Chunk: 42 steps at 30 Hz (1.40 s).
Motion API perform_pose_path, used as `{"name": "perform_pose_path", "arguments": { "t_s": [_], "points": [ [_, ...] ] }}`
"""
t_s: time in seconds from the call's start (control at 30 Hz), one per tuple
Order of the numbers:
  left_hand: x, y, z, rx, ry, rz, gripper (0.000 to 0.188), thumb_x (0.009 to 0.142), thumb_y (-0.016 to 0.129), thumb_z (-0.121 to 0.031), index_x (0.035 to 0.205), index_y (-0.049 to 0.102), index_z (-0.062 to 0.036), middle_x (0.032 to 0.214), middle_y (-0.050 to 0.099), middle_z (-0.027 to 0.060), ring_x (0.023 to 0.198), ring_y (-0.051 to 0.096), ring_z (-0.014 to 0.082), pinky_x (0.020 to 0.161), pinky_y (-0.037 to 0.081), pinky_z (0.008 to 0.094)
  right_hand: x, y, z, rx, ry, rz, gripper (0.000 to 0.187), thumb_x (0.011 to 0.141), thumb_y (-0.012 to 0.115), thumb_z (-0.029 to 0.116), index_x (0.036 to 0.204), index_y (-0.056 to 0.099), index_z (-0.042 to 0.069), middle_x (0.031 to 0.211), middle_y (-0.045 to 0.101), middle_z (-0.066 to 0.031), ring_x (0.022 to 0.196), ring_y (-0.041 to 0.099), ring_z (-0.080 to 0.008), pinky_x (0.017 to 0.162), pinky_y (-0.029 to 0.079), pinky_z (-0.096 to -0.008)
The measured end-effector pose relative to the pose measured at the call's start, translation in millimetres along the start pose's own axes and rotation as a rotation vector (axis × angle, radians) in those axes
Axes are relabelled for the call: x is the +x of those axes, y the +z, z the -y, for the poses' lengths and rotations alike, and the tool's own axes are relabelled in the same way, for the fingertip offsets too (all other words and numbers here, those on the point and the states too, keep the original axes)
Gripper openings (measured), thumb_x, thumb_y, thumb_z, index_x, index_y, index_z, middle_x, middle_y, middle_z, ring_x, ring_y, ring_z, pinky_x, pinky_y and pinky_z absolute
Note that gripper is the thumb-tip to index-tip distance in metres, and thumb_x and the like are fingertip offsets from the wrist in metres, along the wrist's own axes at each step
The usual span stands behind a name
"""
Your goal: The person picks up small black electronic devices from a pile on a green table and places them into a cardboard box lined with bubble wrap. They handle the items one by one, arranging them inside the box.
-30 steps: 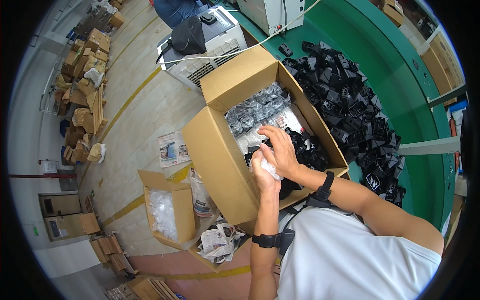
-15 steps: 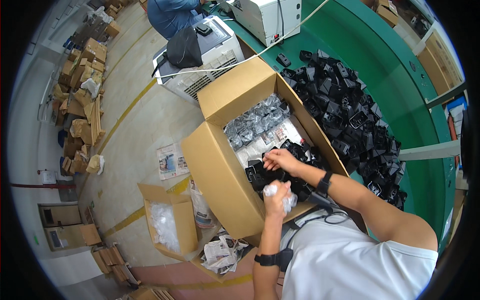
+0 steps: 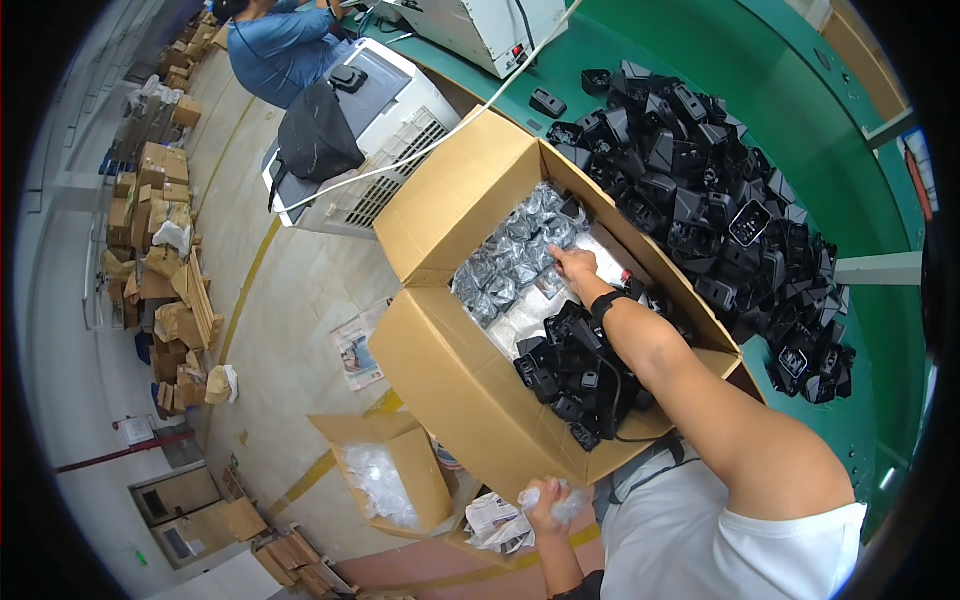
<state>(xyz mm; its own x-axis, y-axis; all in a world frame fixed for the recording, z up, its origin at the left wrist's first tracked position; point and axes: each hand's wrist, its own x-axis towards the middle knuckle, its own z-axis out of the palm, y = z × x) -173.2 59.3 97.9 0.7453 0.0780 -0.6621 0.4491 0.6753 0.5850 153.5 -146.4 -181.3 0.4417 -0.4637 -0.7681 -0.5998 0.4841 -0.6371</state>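
Observation:
My right hand [image 3: 577,264] reaches into a large open cardboard box [image 3: 455,385]. Its bent fingers are closed at the edge of the bagged black plastic parts [image 3: 505,262], which lie packed along the box's far side. Low by the box's near corner, my left hand [image 3: 543,508] grips a bunch of clear plastic bags [image 3: 566,503]. Loose black plastic parts [image 3: 575,365] are heaped in the near half of the box, partly under my right forearm. Printed paper [image 3: 525,318] shows between the bagged and the loose parts.
Many more black parts [image 3: 690,190] are piled on the green worktable [image 3: 800,130] at right. A smaller box [image 3: 425,480] of clear bags stands at lower left. Beyond the big box are a white cooler unit [image 3: 400,120], a cable [image 3: 460,127] and a seated person [image 3: 285,55].
My right hand has moved away from my left, over to the bagged parts. My left hand has drawn back out of the box with the clear bags. The view has shifted.

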Motion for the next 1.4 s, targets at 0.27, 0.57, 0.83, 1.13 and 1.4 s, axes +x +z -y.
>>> {"name": "perform_pose_path", "arguments": {
  "t_s": [0.27,0.57,0.83,1.13,1.4],
  "points": [
    [26.2,34.5,-15.9,0.153,0.010,0.152,0.019,0.085,0.062,-0.002,0.070,0.052,-0.0071,0.068,0.049,0.0048,0.063,0.047,0.0172,0.058,0.039,0.0317,-22.5,-20.6,17.6,-0.235,-0.289,-0.028,0.018,0.078,0.075,0.010,0.067,0.062,0.005,0.067,0.065,-0.0041,0.056,0.060,-0.0139,0.050,0.047,-0.0272],
    [43.4,40.0,-6.3,0.549,0.126,0.002,0.015,0.082,0.069,-0.008,0.073,0.057,-0.0059,0.065,0.056,0.0041,0.059,0.052,0.0133,0.057,0.043,0.0281,-143.1,-110.7,40.8,-0.291,-0.176,0.751,0.017,0.083,0.071,0.013,0.074,0.058,0.006,0.066,0.059,0.0000,0.057,0.055,-0.0077,0.050,0.043,-0.0231],
    [59.8,104.5,-9.2,1.179,0.473,0.130,0.095,0.067,0.085,-0.022,0.144,0.032,-0.0064,0.069,0.059,0.0066,0.059,0.056,0.0175,0.057,0.046,0.0316,-221.5,-150.0,74.0,-0.710,-0.569,1.200,0.012,0.082,0.071,0.014,0.085,0.067,0.003,0.071,0.066,-0.0017,0.064,0.060,-0.0073,0.059,0.048,-0.0252],
    [74.7,61.9,9.2,1.323,0.752,0.188,0.028,0.069,0.068,-0.010,0.095,0.067,-0.0004,0.089,0.069,0.0100,0.079,0.067,0.0266,0.070,0.051,0.0340,-150.1,-124.3,80.9,-0.320,-0.042,0.954,0.010,0.087,0.064,0.015,0.090,0.067,0.005,0.087,0.069,-0.0051,0.068,0.063,-0.0095,0.060,0.052,-0.0248],
    [36.7,21.4,14.2,0.870,0.077,0.194,0.022,0.074,0.066,-0.004,0.096,0.069,0.0008,0.086,0.068,0.0059,0.077,0.061,0.0112,0.072,0.050,0.0274,53.5,-71.8,26.5,-0.624,-0.268,0.177,0.041,0.083,0.063,0.042,0.090,0.067,0.001,0.084,0.068,-0.0158,0.080,0.065,-0.0299,0.076,0.047,-0.0400]
  ]
}}
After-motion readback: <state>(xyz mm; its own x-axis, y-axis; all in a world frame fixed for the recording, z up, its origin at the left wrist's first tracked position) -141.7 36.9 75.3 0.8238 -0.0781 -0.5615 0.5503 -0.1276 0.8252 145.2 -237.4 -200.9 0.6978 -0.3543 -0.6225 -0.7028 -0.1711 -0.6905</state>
